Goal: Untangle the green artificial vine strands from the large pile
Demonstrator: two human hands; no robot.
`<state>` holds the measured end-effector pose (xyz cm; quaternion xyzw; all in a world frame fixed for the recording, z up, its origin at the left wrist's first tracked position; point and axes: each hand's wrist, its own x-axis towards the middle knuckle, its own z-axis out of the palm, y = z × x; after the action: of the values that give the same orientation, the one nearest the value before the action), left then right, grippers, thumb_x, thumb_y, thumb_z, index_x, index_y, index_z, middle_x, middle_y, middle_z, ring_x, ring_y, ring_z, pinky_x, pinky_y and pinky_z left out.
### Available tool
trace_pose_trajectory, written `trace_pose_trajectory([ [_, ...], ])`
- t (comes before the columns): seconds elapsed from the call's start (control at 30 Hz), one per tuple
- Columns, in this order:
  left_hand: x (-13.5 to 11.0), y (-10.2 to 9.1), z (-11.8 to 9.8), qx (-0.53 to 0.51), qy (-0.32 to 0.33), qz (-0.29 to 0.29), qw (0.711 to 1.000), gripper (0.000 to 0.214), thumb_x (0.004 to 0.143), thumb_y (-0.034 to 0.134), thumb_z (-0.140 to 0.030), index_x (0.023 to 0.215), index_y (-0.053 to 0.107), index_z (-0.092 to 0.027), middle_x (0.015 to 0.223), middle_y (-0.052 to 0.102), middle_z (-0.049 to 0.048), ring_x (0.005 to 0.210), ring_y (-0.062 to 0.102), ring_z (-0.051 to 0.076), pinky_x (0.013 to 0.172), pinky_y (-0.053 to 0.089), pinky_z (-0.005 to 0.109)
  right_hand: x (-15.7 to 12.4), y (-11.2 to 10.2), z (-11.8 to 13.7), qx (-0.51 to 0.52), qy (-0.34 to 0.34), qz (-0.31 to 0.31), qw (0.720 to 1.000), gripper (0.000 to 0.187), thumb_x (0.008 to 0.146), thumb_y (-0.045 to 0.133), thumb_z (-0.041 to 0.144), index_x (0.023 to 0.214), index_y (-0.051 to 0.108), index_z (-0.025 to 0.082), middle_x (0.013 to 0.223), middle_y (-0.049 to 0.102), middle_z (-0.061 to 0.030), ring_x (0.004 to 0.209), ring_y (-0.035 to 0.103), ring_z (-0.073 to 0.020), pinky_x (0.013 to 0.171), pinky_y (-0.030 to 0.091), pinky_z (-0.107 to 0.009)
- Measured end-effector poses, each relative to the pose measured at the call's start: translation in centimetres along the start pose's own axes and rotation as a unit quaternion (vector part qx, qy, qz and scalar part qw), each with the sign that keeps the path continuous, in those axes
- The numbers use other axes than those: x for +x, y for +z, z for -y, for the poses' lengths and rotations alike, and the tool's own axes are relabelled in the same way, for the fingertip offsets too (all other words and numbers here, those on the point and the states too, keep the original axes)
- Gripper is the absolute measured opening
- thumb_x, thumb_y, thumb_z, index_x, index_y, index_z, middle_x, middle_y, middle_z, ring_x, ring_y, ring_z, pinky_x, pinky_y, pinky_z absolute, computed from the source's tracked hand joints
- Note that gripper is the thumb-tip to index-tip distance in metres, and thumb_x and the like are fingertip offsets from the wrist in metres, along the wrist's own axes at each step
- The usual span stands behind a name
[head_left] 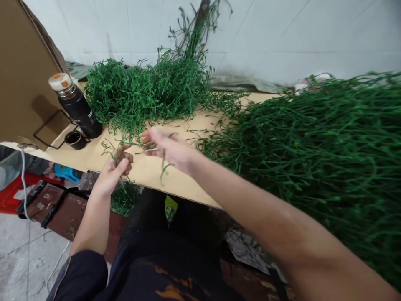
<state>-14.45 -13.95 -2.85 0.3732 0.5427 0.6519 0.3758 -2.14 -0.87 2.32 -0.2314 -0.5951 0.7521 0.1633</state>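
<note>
My left hand (117, 166) is closed round a few thin green plastic stems (108, 147), which stick out past the fingers over the table's front edge. To its right, my right hand (169, 148) is smeared by motion, its fingers curved toward the left hand. A green stem (164, 167) hangs below the right palm and seems gripped there. Beyond both hands lies a bushy heap of green stems (147, 90) with small knobbed tips. Another large pile of long green stems (313, 146) covers the right side, beside my right forearm.
A black vacuum flask (79, 109) with a white lid stands at the left, near a small dark cup (75, 140) and a wire frame. A cardboard box (25, 79) rises behind them. The tan tabletop (184, 184) ends just before my lap. A brown bench (56, 209) is below.
</note>
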Motion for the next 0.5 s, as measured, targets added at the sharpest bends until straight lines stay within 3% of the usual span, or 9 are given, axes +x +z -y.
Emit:
trace_pose_trajectory([
  [0.1,-1.9,-1.6,0.9,0.062,0.003,-0.023,0.998,0.055,0.065,0.071,-0.05,0.108,0.055,-0.02,0.083,0.055,0.0037,0.067,0.049,0.012,0.057,0.04,0.023,-0.5,3.3,-2.8,-0.139,-0.029,0.126,0.982,0.042,0.082,0.053,0.039,0.119,0.047,0.019,0.117,0.054,-0.0115,0.108,0.054,-0.0192,0.094,0.047,-0.035],
  [0.17,-3.4,-3.1,1.5,0.094,-0.015,-0.099,0.99,0.047,0.066,0.071,-0.047,0.101,0.056,-0.019,0.085,0.057,0.0046,0.076,0.053,0.015,0.063,0.043,0.024,-0.9,5.0,-4.1,-0.232,-0.062,0.186,0.953,0.069,0.078,0.059,0.043,0.136,0.034,0.016,0.131,0.042,-0.0166,0.126,0.04,-0.0242,0.105,0.038,-0.04],
  [0.27,-5.6,-6.1,2.2,0.102,-0.055,-0.238,0.964,0.036,0.065,0.071,-0.044,0.083,0.057,-0.016,0.069,0.053,-0.0007,0.061,0.047,0.009,0.053,0.038,0.02,-1.1,6.0,-4.7,-0.344,-0.071,0.264,0.898,0.095,0.072,0.062,0.051,0.145,0.018,0.01,0.14,0.027,-0.0218,0.135,0.027,-0.0307,0.111,0.029,-0.045],
  [0.33,-6.8,-8.5,2.5,0.12,-0.069,-0.28,0.95,0.034,0.065,0.069,-0.044,0.076,0.057,-0.015,0.06,0.049,-0.0032,0.053,0.042,0.007,0.049,0.033,0.019,-0.8,5.8,-4.3,-0.367,-0.078,0.286,0.881,0.095,0.07,0.064,0.052,0.144,0.022,0.009,0.14,0.028,-0.0219,0.132,0.031,-0.0315,0.11,0.031,-0.045],
  [0.4,-7.8,-11.3,3.0,0.194,-0.095,-0.306,0.927,0.033,0.063,0.067,-0.045,0.076,0.058,-0.016,0.061,0.053,-0.0024,0.056,0.047,0.009,0.053,0.038,0.021,-0.2,5.3,-3.8,-0.343,-0.082,0.293,0.889,0.08,0.072,0.064,0.05,0.136,0.038,0.01,0.134,0.038,-0.0203,0.123,0.043,-0.0284,0.104,0.039,-0.041],
  [0.5,-8.9,-15.2,4.1,0.379,-0.168,-0.282,0.865,0.037,0.063,0.06,-0.046,0.085,0.061,-0.016,0.077,0.065,0.0043,0.076,0.06,0.02,0.071,0.047,0.029,1.1,4.5,-3.0,-0.291,-0.056,0.293,0.909,0.051,0.079,0.058,0.044,0.117,0.055,0.011,0.116,0.057,-0.0146,0.101,0.058,-0.0204,0.089,0.049,-0.034],
])
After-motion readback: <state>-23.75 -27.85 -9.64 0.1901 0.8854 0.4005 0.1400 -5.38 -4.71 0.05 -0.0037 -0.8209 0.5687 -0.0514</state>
